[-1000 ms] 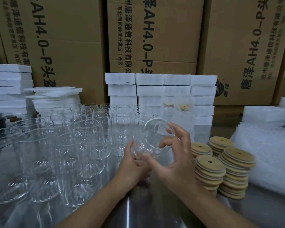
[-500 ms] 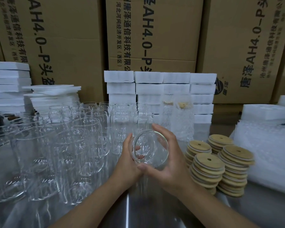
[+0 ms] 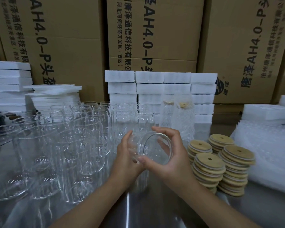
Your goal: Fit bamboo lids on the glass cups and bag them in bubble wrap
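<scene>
Progress is judged early: two wrapped cups (image 3: 183, 119) are stood at the back, and many bare cups (image 3: 89, 129) are left. One unlidded glass cup (image 3: 155, 148) is held tilted above the worktop (image 3: 262, 208), clasped by the left grip (image 3: 127, 155) and right grip (image 3: 176, 158). Bamboo lids (image 3: 209, 163) are stacked just beside.

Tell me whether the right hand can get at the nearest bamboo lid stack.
Probably yes: nothing stands between the right hand and that lid stack, though it grips the glass cup now.

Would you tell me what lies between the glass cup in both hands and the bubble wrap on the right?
Stacks of bamboo lids stand between the glass cup and the bubble wrap, as the head view shows.
</scene>
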